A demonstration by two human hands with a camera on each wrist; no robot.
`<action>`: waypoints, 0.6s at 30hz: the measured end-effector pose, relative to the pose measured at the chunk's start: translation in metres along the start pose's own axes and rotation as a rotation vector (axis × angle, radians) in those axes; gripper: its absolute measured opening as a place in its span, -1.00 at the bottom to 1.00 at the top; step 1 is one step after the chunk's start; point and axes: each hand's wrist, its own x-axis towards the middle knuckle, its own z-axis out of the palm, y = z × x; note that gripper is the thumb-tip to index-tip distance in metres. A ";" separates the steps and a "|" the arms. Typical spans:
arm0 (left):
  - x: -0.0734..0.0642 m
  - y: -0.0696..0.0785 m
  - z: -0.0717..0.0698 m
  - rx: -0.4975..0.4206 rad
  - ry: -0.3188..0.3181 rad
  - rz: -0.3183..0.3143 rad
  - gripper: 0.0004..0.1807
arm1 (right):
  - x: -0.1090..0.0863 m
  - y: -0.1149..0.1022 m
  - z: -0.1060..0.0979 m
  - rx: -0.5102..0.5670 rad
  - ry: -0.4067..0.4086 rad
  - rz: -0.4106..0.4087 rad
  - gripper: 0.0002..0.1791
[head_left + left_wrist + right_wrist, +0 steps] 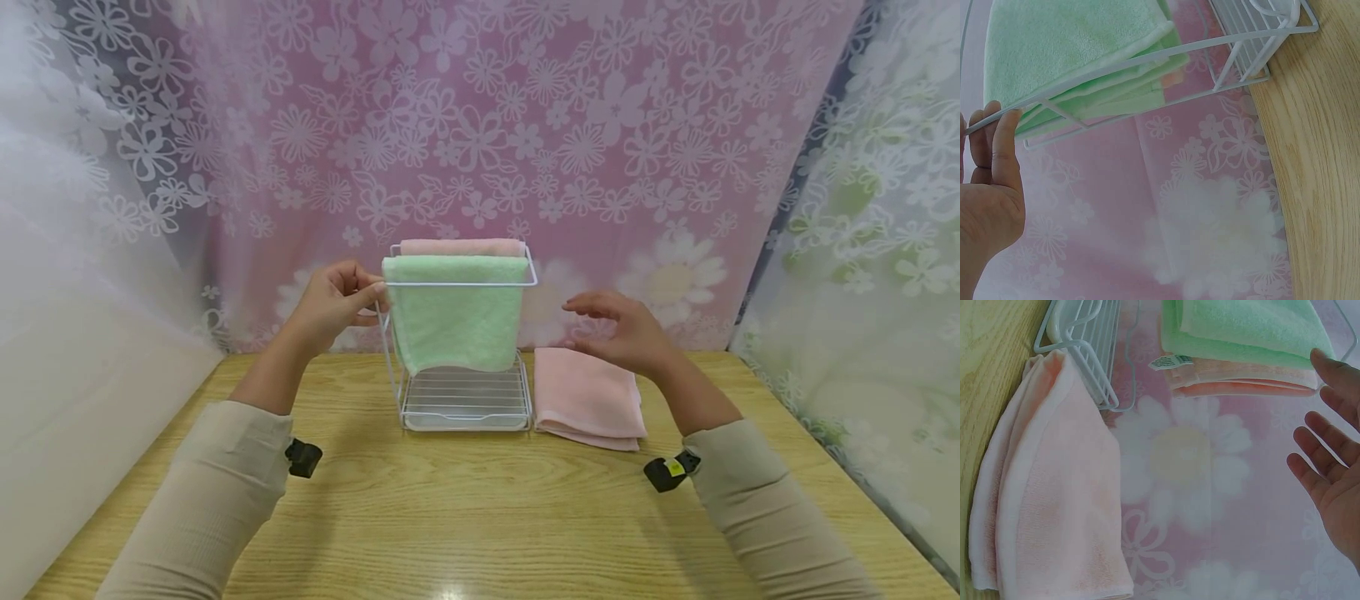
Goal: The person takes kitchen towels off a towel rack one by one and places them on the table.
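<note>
A white wire rack (pixel 467 416) stands on the table. Over its top bars hang a green towel (pixel 459 312) in front and a pink towel (pixel 461 247) behind. At the rack's upper left corner my left hand (pixel 330 304) pinches the frame wire between thumb and fingers; the left wrist view shows the same hand (pixel 994 169) on that wire beside the green towel. My right hand (pixel 618 333) hovers right of the rack with fingers apart and nothing held. A folded pink towel (pixel 585 396) lies on the table below it, against the rack's right side.
The wooden table (pixel 465 517) reaches back to a pink flowered curtain (pixel 480 125). Pale curtains hang at the left (pixel 90 333) and right (pixel 877 333). Under the rack's lower wire shelf is a white tray (pixel 465 424).
</note>
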 end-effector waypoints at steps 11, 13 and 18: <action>0.001 0.000 0.000 0.028 0.003 -0.007 -0.83 | 0.014 -0.017 -0.014 0.000 0.005 -0.078 -0.48; 0.000 0.000 0.000 0.029 0.004 -0.007 -0.83 | 0.017 -0.020 -0.016 -0.008 -0.004 -0.086 -0.48; -0.001 0.000 0.000 0.029 0.008 -0.012 -0.84 | 0.024 -0.024 -0.020 -0.029 -0.009 -0.127 -0.48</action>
